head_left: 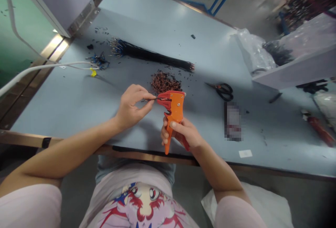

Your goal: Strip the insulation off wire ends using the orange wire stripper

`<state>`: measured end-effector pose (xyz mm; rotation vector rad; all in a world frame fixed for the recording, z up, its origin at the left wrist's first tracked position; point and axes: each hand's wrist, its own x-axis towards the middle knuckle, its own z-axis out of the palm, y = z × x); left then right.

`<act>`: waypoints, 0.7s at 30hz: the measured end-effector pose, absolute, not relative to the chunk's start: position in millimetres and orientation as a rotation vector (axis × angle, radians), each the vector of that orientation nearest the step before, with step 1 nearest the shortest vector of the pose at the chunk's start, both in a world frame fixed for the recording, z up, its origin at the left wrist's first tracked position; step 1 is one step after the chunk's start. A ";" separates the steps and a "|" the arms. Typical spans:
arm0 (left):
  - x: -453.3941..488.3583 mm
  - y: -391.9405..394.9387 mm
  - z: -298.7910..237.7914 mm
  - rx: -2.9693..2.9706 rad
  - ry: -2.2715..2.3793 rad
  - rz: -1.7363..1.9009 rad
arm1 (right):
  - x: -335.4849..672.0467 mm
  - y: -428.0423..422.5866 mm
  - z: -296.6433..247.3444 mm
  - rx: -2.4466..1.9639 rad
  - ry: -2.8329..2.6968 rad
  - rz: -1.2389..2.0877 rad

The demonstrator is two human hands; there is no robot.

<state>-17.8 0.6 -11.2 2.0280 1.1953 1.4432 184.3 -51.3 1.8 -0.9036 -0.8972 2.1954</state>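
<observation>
With my right hand (183,132) I am gripping an orange and red wire stripper (177,105) by its handles, while my left hand (134,106) is pinching a thin dark wire (150,99) between thumb and forefinger, its end reaching into the tool's red jaws. Just beyond the tool's head, a heap of coppery and black scraps (165,81) is lying on my blue-grey table (52,105), and farther off a long bundle of black wires (157,57) is stretching across it. To my right, black-handled scissors (225,91) are lying near a pixelated object (233,121).
</observation>
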 end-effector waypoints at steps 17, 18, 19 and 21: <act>-18.3 -0.3 -9.2 2.068 1.183 1.444 | 181.6 -53.3 5.5 -0.980 -0.923 2.175; -18.2 -0.6 -8.6 2.071 1.191 1.441 | 181.6 -53.8 5.9 -0.989 -0.926 2.174; -17.9 -1.0 -8.0 2.075 1.200 1.436 | 181.5 -54.2 6.1 -0.996 -0.926 2.170; -17.4 -1.5 -7.3 2.087 1.210 1.424 | 180.6 -54.9 5.6 -1.002 -0.912 2.150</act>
